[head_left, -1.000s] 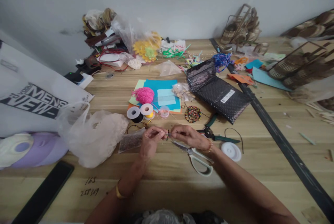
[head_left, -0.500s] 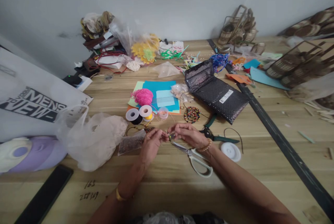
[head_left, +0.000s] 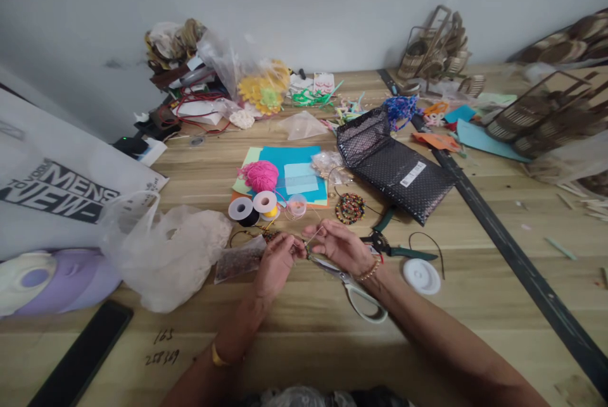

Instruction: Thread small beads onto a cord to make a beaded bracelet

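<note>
Pale thread (head_left: 314, 235) pinched by right hand (head_left: 346, 247).

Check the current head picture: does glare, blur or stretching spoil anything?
Head view: dim, soft light, faint glints on the black envelope; head view, right edge: baskets look stretched and smeared; head view, centre: the thread between the left hand and right hand is blurry and hard to trace.

Lettering on a bag, handwritten numbers on a tabletop.
The large white flat-sided bag (head_left: 57, 147) bears "MENS", "NEW-" and a smaller "TO"; another small word is unclear. Dark handwriting on the light-brown wood-grain tabletop (head_left: 285, 344) reads "165" above "258369". The black bubble-textured mailer's (head_left: 399, 157) white rectangular label (head_left: 412, 174) is illegible.
</note>
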`<state>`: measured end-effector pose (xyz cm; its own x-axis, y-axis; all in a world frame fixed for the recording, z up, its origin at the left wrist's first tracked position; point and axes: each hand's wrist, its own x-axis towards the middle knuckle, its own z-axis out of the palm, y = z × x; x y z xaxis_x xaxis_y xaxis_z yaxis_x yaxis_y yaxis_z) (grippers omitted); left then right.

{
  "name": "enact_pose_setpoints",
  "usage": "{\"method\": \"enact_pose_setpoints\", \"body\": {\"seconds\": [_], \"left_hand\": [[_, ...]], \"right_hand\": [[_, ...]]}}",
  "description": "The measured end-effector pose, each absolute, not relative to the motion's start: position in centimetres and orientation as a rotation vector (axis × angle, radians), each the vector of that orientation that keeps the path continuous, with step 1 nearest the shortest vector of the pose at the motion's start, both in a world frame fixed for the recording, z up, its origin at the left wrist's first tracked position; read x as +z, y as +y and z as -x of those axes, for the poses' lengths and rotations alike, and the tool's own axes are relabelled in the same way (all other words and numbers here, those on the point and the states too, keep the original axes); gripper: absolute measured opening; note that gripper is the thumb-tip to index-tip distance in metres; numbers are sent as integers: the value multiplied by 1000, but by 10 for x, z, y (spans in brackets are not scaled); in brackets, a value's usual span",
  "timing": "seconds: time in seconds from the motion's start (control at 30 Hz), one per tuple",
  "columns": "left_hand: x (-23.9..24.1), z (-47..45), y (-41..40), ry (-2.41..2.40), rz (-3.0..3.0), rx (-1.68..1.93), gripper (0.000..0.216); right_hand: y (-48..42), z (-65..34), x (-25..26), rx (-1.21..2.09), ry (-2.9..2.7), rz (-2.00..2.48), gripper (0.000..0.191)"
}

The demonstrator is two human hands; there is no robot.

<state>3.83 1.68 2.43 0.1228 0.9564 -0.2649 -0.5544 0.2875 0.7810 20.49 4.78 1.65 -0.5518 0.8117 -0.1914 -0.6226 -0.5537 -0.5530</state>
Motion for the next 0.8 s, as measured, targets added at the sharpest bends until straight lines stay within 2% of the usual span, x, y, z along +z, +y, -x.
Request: {"method": "enact_pose_setpoints", "body": {"seconds": [0.23, 0.6, 0.8], "left_hand": [[29, -44, 13, 851, -609, 1135, 27], [19, -44, 11, 996, -990, 1055, 34], [15, -44, 10, 1012, -982, 1052, 34]], "right_hand": [[44, -197, 15, 2189, -409, 519, 23], [39, -190, 19, 2086, -659, 609, 36], [39, -190, 15, 2080, -705, 617, 35]]}}
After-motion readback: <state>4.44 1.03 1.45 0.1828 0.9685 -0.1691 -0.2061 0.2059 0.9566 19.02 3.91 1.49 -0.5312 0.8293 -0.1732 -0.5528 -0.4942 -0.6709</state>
